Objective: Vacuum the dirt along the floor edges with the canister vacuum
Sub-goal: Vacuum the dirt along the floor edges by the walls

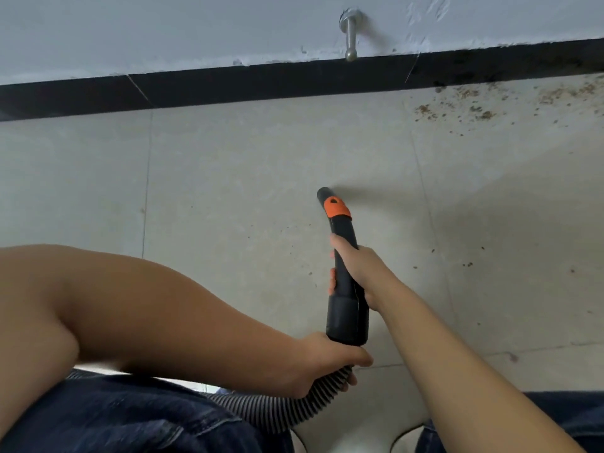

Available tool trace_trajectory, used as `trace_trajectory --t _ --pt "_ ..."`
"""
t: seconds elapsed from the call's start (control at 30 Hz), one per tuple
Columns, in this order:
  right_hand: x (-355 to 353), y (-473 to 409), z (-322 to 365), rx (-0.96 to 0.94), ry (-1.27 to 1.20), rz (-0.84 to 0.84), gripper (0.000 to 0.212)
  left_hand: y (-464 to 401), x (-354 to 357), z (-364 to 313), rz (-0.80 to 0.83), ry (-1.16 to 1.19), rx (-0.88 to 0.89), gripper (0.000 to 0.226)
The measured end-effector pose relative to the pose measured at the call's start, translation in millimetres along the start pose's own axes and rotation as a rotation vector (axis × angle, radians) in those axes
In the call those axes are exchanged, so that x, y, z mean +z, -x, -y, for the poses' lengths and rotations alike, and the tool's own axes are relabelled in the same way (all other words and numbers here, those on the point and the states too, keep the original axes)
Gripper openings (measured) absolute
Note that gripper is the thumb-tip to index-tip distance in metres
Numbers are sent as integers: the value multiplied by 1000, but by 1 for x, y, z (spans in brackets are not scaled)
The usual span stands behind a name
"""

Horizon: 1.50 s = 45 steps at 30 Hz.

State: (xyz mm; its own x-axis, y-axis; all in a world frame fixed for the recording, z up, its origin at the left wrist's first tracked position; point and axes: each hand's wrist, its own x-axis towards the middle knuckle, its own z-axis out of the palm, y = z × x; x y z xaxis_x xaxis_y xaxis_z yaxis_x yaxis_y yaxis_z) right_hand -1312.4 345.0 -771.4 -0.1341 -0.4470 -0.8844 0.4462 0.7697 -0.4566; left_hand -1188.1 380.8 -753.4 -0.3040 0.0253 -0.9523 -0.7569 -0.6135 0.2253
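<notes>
**Two hands on the vacuum wand, dirt waiting off to the right**

The person is crouched low over the tiled floor [228, 178], jeans-clad knees [108, 416] at the bottom of the view, and both hands are busy with the canister vacuum's hose end. The right hand [358, 269] is wrapped around the middle of the black wand handle [346, 289], fingers curling round its left side and showing past its edge. The left hand [330, 361] grasps lower down, right where the handle's thick black collar meets the ribbed grey hose [277, 410]; thumb over the top, fingers underneath. The hose bends away from that hand toward the lap.

Beyond the right hand's grip the wand curves up and slightly left, passing an orange collar [338, 209] before ending in the round black nozzle tip [324, 193]. The tip sits low over a bare tile (whether it actually touches, I cannot tell), casting a soft shadow to its right.

The dirt [474, 106] is well apart from the nozzle: a scatter of brown crumbs up and to the right, thickest against the black baseboard [261, 83] where floor meets the pale wall [163, 31]. A few stray specks [469, 264] lie on the tile to the right of the right hand. A metal door stopper [351, 34] juts from the wall just above the baseboard, almost straight ahead of the nozzle but far from it.
</notes>
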Motion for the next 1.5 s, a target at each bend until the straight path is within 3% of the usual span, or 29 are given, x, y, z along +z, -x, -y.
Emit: trace_trajectory --t 0.3,0.43,0.57,0.73,1.23,1.5 --pt "19 -27 31 -93 78 56 30 -10 -22 -20 -161 102 136 26" --pt "13 -38 37 -152 -66 -100 28 -21 -36 -33 -184 47 206 23" --pt "-30 -39 35 -156 -312 -309 29 -35 -34 -58 -111 -172 256 29" --pt "-80 -45 52 -161 -381 -404 31 -56 -10 -97 -80 -262 303 30" --pt "-153 -72 91 -184 -257 -329 30 -97 45 -153 -195 -220 334 25" --pt "-191 -68 98 -191 -250 -308 29 -113 82 -175 -254 -224 282 33"
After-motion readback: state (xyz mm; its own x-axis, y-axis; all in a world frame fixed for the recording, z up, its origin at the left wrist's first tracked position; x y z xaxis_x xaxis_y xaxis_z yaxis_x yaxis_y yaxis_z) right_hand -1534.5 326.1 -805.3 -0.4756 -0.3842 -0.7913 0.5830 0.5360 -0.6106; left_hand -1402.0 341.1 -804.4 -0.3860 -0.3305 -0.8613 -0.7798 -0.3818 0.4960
